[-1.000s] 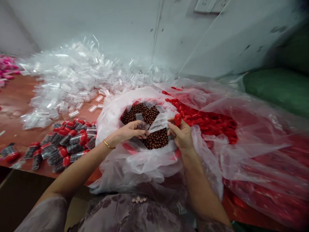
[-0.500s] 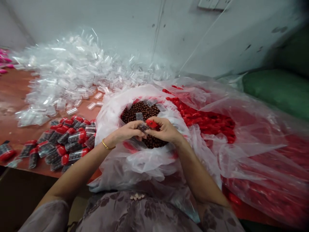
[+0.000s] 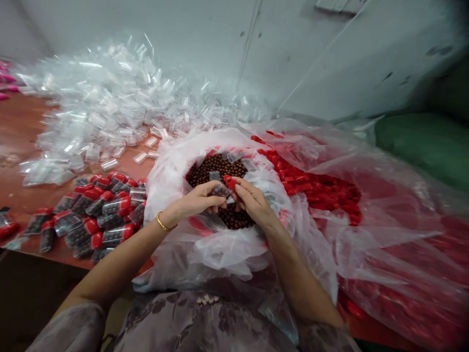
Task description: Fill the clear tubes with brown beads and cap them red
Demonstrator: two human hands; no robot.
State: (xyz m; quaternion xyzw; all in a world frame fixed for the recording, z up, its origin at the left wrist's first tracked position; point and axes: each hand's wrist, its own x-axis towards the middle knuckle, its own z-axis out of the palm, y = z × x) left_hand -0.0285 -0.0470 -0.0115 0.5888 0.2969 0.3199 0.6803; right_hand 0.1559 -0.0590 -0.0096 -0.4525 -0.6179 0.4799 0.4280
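My left hand (image 3: pixel 205 198) is closed around a small clear plastic container (image 3: pixel 221 189) with dark brown beads inside. Close on its right, my right hand (image 3: pixel 251 198) pinches a red plastic cap (image 3: pixel 230 182), held tilted near the container's end. Whether cap and container touch, I cannot tell. Both hands are over a white plastic bag (image 3: pixel 164 171), whose open mouth shows a heap of brown beads (image 3: pixel 208 168). Another clear container (image 3: pixel 214 175) lies on the beads just behind my left fingers.
Filled, red-capped containers (image 3: pixel 113 208) are piled at the left on the reddish table (image 3: pixel 22 129). Behind them spreads a big heap of clear containers (image 3: pixel 110 98) against the wall (image 3: pixel 205 29). At the right, red caps (image 3: pixel 311 188) lie in a clear plastic bag (image 3: pixel 395 234).
The red cap has turned from lying nearly level to tilted upright in my right fingers. My right hand has rotated a little, and the whole view has shifted slightly.
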